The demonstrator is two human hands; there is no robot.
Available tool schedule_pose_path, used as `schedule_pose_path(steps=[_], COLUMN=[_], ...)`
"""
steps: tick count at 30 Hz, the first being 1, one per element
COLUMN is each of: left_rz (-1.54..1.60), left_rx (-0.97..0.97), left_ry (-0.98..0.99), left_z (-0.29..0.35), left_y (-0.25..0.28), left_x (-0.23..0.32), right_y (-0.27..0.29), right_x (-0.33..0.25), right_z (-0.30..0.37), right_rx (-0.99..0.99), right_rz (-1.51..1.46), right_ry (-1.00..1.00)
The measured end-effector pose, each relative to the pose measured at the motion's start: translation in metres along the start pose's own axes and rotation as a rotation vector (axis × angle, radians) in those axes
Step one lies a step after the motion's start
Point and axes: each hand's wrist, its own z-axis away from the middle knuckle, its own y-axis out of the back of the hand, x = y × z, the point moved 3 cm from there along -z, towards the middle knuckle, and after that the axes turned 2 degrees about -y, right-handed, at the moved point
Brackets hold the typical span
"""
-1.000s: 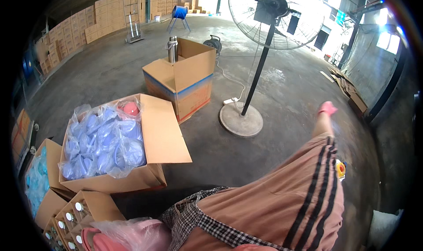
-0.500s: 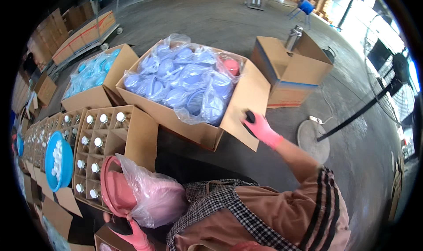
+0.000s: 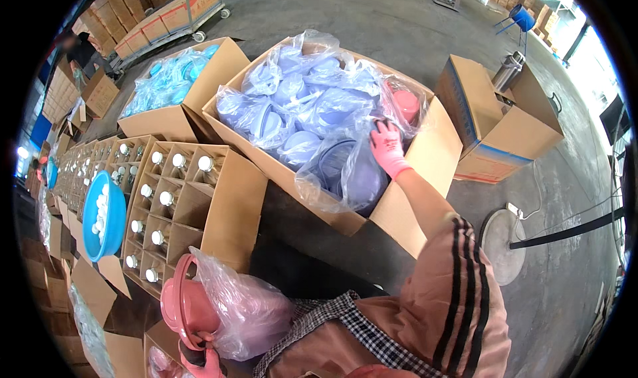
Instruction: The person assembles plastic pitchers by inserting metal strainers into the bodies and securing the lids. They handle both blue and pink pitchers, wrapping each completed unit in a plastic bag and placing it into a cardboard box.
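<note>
At the lower left, my left hand [image 3: 201,359] in a pink glove with dark fingertips is closed on the rim of a pink plastic basin [image 3: 197,306]. A clear plastic bag [image 3: 249,305] with more pink ware inside hangs around the basin and rests against my apron. My right hand [image 3: 388,145], gloved the same way, reaches into a large cardboard box [image 3: 292,187]. Its fingers are stretched out on the clear wrapping of a purple plastic basin [image 3: 362,179] at the near right corner. Several bagged purple basins [image 3: 292,89] and a red one [image 3: 405,104] fill the box.
Left of me stands a divided carton of white-capped bottles [image 3: 166,198] beside a blue basin of white caps [image 3: 104,216]. Further off are a box of turquoise ware [image 3: 173,79], an open carton [image 3: 508,125] with a steel flask [image 3: 508,71], and a round stand base [image 3: 502,245]. A person [image 3: 86,52] stands far left.
My right hand has moved from beside the box flap onto the bagged purple basins. The left hand still holds the pink basin. My view has turned, shifting the surroundings.
</note>
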Motion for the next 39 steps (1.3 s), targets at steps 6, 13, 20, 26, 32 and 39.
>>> schedule_pose_path(steps=[6, 13, 20, 26, 32, 39], left_rz=[0.032, -0.024, -0.054, 0.027, 0.048, 0.073], left_rx=[-0.008, -0.037, -0.085, 0.063, 0.162, -0.062], left_ry=[0.116, 0.069, 0.098, 0.085, 0.195, 0.157], left_z=[-0.016, -0.027, -0.015, -0.003, -0.012, -0.024], left_y=[-0.002, -0.006, -0.003, 0.008, -0.007, -0.017], left_x=[-0.008, -0.007, 0.003, -0.010, -0.003, 0.014], right_y=[0.015, 0.024, -0.083, 0.005, 0.039, 0.130], right_x=[0.076, 0.044, 0.022, 0.036, 0.098, 0.056], right_z=[0.013, -0.034, -0.049, -0.040, -0.049, -0.112], right_rx=[0.321, -0.187, -0.653, -0.194, -0.236, 0.144], right_rz=[-0.836, -0.303, 0.364, -0.355, -0.740, -1.458], right_ry=[-0.760, -0.042, 0.194, -0.192, -0.459, -0.754])
